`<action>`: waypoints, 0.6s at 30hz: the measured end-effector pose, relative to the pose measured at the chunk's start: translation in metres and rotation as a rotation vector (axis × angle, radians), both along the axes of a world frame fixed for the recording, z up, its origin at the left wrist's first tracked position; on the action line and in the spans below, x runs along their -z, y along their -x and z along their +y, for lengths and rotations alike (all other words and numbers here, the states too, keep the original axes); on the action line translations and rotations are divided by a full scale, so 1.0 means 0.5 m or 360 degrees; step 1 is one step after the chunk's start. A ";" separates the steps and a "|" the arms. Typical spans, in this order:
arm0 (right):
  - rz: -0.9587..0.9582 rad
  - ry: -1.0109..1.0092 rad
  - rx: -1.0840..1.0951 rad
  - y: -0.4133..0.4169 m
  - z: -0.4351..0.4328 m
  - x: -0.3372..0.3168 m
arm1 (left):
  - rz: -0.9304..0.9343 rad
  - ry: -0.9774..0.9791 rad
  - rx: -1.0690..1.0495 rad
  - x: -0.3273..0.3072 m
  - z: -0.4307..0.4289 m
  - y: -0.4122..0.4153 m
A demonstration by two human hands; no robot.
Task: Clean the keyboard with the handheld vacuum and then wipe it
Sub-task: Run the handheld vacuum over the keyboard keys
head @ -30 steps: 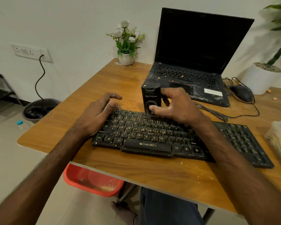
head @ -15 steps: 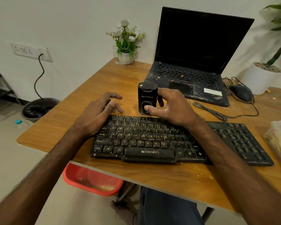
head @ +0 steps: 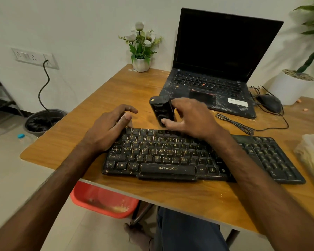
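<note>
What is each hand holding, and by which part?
The right hand grips the small black handheld vacuum by its lower body; the left hand holds nothing.

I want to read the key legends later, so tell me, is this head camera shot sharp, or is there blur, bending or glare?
Head view: the keyboard legends and its brand name read clearly. The right hand and the handheld vacuum look slightly smeared. Wide-angle bending tilts the laptop screen edges. The light is soft, with a faint sheen on the table and no harsh glare.
</note>
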State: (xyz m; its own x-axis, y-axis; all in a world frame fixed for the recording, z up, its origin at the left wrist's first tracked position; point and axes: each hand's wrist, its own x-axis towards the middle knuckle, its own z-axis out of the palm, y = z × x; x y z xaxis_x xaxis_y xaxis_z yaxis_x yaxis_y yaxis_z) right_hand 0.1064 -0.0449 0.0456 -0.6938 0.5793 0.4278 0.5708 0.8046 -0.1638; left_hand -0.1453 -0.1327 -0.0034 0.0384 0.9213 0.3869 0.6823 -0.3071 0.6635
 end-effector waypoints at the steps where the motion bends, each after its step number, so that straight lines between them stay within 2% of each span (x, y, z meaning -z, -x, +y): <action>1: 0.0041 0.0004 0.0043 -0.003 0.003 -0.002 | -0.0005 0.0000 0.0003 0.000 0.001 0.000; 5: 0.0559 0.0629 -0.0046 -0.003 -0.011 0.003 | -0.0012 0.0008 0.0008 0.003 0.005 0.002; 9: 0.0759 0.1054 0.0000 -0.002 -0.013 0.004 | -0.0013 0.0011 0.0012 0.005 0.006 0.003; 13: 0.0859 0.1220 0.0004 -0.007 -0.014 0.006 | -0.0030 0.0003 0.0009 0.004 0.004 0.003; 18: 0.0749 0.1066 0.0061 -0.003 -0.025 0.006 | -0.0016 0.0009 -0.0008 0.006 0.006 0.002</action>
State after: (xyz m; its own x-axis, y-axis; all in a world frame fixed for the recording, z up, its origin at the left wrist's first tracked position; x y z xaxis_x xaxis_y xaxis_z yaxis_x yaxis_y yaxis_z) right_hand 0.1079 -0.0575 0.0424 -0.5026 0.8351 0.2239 0.3476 0.4323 -0.8321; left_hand -0.1465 -0.1296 -0.0064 0.0302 0.9237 0.3818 0.6772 -0.2999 0.6719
